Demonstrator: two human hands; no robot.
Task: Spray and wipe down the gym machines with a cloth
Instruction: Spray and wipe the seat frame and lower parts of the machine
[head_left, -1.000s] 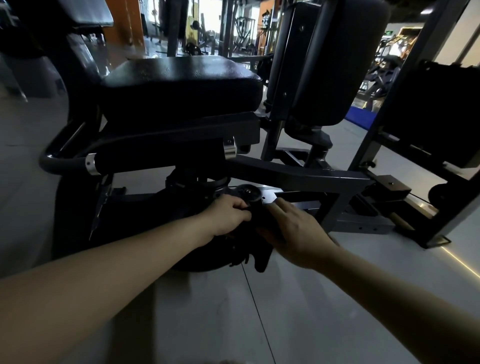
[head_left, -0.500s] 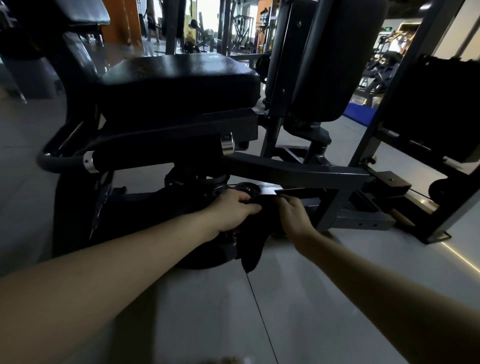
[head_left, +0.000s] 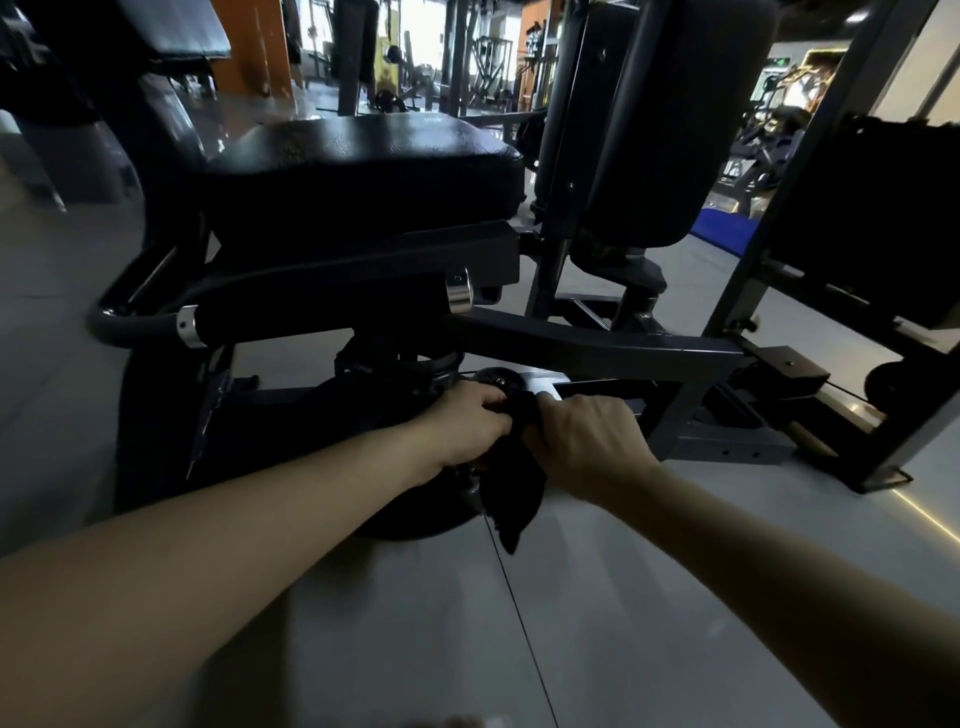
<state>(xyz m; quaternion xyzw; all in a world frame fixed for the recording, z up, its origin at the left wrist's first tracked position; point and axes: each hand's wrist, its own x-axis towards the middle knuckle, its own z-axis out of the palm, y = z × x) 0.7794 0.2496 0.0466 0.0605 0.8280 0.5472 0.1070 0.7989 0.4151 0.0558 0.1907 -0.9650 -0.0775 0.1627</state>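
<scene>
A dark cloth (head_left: 514, 493) hangs between my two hands, low in front of a black gym machine. My left hand (head_left: 470, 423) grips the cloth's top from the left with curled fingers. My right hand (head_left: 584, 439) grips it from the right, knuckles up. Both hands sit just under the machine's grey frame bar (head_left: 597, 345), close to a small black pulley wheel (head_left: 496, 382). The padded seat (head_left: 363, 171) is above them. No spray bottle is in view.
A tall black back pad (head_left: 649, 119) stands right of the seat. A curved handle with chrome collars (head_left: 187, 325) juts out at left. A weight-stack frame (head_left: 810, 218) rises at right. Grey floor lies below my arms; more machines stand far behind.
My right hand has curled from flat fingers on the cloth into a grip on it and shifted closer to my left hand. The cloth now hangs bunched between both hands.
</scene>
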